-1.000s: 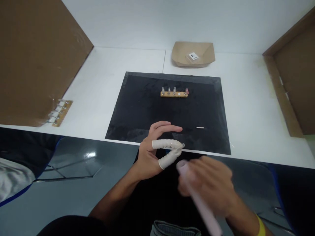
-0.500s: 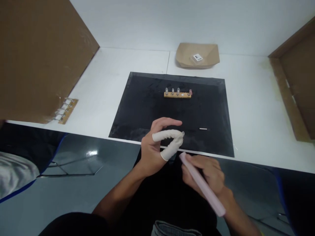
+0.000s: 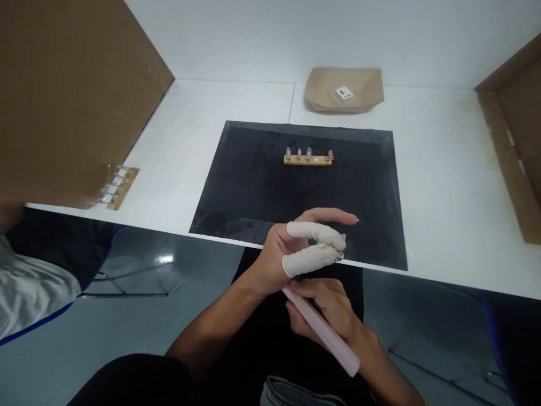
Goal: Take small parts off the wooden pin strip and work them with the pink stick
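Note:
My left hand (image 3: 302,248) hovers over the near edge of a black mat (image 3: 253,180), with white rubber cots on the thumb and forefinger. Those two fingertips are pinched together on something tiny that I cannot make out. Just below it, my right hand (image 3: 325,313) grips a long pale pink tube (image 3: 325,334), slanted down to the right, its upper end under the left wrist. A small tan circuit strip (image 3: 308,159) with several little clear bulbs and a red part lies farther back on the mat.
A brown paper tray (image 3: 363,87) with a small labelled bag stands at the back of the white table (image 3: 443,186). Cardboard panels stand at left (image 3: 63,96) and right (image 3: 518,135). A second bulb strip (image 3: 117,187) lies by the left panel. A person's grey sleeve (image 3: 29,293) is at left.
My left hand has moved right and slightly nearer, still pinched. My right hand with the pink tube has drawn in under the left wrist. The small white sliver on the mat is now hidden.

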Tool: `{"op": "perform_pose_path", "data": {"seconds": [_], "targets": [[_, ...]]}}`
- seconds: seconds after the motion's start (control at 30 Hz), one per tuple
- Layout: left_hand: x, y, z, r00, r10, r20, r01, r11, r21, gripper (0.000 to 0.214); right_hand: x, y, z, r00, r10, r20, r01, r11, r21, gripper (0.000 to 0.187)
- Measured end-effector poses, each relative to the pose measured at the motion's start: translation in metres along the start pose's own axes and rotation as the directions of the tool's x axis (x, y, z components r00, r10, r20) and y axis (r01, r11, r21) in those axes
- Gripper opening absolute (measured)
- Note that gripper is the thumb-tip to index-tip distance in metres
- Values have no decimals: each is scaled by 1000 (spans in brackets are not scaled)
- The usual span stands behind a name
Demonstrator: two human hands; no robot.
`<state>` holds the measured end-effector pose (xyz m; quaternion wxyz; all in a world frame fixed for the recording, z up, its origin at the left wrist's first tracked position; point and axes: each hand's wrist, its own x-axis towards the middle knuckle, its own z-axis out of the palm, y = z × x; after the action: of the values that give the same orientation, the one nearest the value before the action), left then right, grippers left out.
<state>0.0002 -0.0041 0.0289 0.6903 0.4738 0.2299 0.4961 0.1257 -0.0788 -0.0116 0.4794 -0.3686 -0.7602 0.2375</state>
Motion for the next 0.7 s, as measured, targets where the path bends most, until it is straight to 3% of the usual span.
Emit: {"op": "perform_pose_path", "data": {"seconds": [0.13, 0.27, 0.33, 0.43, 0.5, 0.57, 0.7], "targets": [[0, -2, -1, 995, -71, -65, 68, 997, -47, 26, 0, -2, 1, 1000, -6, 18, 6, 1000, 24, 15], [-1, -3, -2, 990, -87, -115, 92, 995, 37, 44, 0, -7, -1, 1000, -6, -2, 6, 1000, 14, 16], [-3, 0, -4, 994, -27, -105, 37, 995, 96, 40, -2, -8, -7, 1000, -12, -17, 12, 1000, -4, 19], [-7, 7, -10, 984, 157, -80, -129, 951, 280, 19, -3, -4, -25, 999, 26, -45, -29, 997, -71, 22], [-9, 13, -14, 958, 288, -9, -248, 839, 484, 3, -3, 1, -40, 992, 95, -86, -104, 988, -110, 21], [-12, 18, -16, 925, 370, 83, -330, 678, 657, 10, -2, 5, -52, 980, 158, -123, -174, 977, -126, 20], [-17, 21, -15, 890, 410, 201, -387, 444, 808, 17, -2, 5, -61, 971, 191, -141, -210, 968, -138, 17]]}}
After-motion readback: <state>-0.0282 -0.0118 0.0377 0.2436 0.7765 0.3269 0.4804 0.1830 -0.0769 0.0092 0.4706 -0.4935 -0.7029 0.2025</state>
